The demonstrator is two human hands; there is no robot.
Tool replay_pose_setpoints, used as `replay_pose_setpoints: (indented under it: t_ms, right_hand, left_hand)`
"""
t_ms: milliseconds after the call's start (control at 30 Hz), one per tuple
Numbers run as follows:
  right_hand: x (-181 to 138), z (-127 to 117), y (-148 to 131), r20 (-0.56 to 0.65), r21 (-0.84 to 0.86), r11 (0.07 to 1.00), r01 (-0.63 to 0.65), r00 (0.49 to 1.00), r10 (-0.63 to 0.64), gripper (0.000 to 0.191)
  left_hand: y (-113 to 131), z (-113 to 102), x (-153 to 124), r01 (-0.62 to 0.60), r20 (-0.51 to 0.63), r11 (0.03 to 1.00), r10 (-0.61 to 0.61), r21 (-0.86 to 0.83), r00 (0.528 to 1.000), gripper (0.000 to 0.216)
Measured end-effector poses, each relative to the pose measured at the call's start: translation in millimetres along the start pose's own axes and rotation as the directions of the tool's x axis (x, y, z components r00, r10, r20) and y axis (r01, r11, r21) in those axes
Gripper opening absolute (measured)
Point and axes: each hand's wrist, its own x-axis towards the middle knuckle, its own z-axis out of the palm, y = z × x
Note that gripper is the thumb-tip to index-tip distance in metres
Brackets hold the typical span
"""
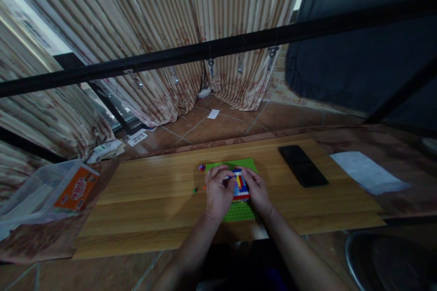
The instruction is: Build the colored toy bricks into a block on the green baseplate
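Note:
A low build of toy bricks in blue, white, red and yellow stands on a green baseplate. Thumb and fingers of my left hand are pinched together at the build's left side, with a small blue toy brick showing at their tips. My right hand is closed along the build's right edge, its fingers bent round the far corner. Left of the baseplate lie a small red and blue brick piece and a tiny green brick. My hands hide part of the build and baseplate.
The bricks sit on a long wooden board. A black phone lies to the right, with white paper beyond it. At far left is a clear plastic tub with an orange label. A dark bar crosses before the curtains.

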Motion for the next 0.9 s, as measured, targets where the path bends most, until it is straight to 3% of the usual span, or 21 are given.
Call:
replay_pose_setpoints:
  t_ms: [133,367,567,900]
  right_hand:
    - [-1,5,-4,-0.018,-0.035,0.999,0.037,0.999,-0.038,0.039]
    - [1,6,-6,0.002,-0.05,0.999,-0.009,1.0,0.009,0.039]
    - [0,7,-8,0.003,-0.046,0.998,-0.036,0.999,0.036,0.043]
    - [-2,6,-7,-0.006,-0.044,0.999,-0.018,1.0,0.018,0.04]
  left_hand:
    - [-3,2,2,0.067,0.026,0.99,-0.064,-0.122,0.998,0.012]
    - [-4,0,2,0.156,0.061,0.96,-0.146,-0.234,0.987,0.018]
    - [-4,-6,2,0.375,0.201,0.834,-0.319,-0.405,0.926,0.032]
    - [-6,-9,4,0.15,0.1,0.968,-0.132,-0.199,0.986,0.029]
